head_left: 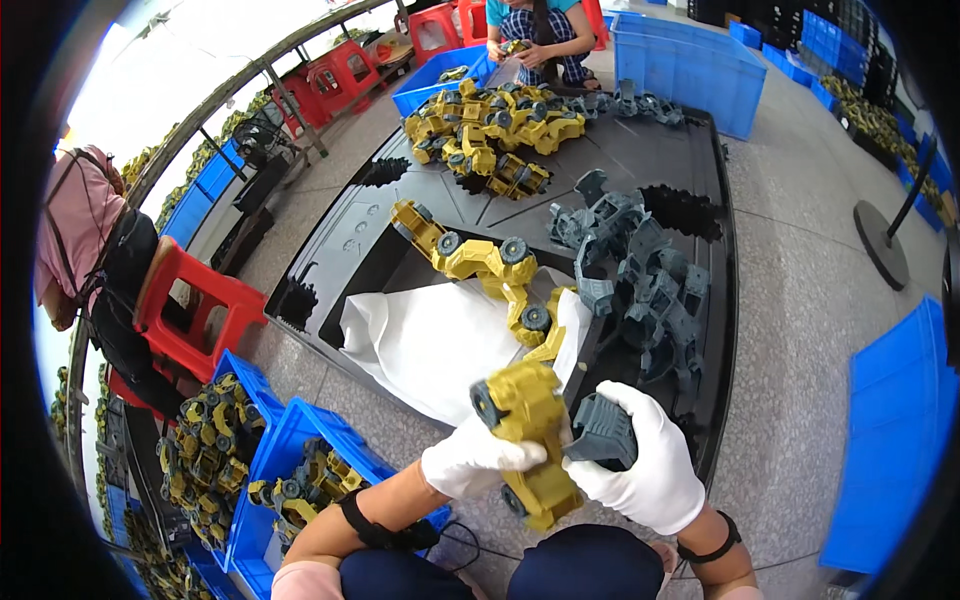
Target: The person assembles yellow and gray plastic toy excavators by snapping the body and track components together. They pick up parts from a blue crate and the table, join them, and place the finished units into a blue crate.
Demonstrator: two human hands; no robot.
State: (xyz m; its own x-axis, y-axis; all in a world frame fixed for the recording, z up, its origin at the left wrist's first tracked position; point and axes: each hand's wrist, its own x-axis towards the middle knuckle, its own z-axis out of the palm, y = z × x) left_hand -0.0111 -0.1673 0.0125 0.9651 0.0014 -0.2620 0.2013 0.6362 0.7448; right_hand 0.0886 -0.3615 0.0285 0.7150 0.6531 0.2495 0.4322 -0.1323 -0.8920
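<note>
My left hand (470,458), in a white glove, is closed round a yellow toy truck (540,410) with dark wheels. In my white-gloved right hand (645,480) is a dark grey toy truck part (602,432) shaped like a bucket. The grey part is held close against the truck's right side; whether they are joined I cannot tell. Beyond my hands, a row of yellow toy trucks (485,262) lies along a recess lined with a white sheet (440,340). A heap of loose grey parts (650,270) lies to their right on the black table (400,215).
More yellow trucks (480,125) are piled at the table's far end, where another person (545,40) sits handling a piece. Blue crates (300,430) of trucks stand at my left, near a red stool (205,300) and a person in pink. A blue crate (890,430) stands right.
</note>
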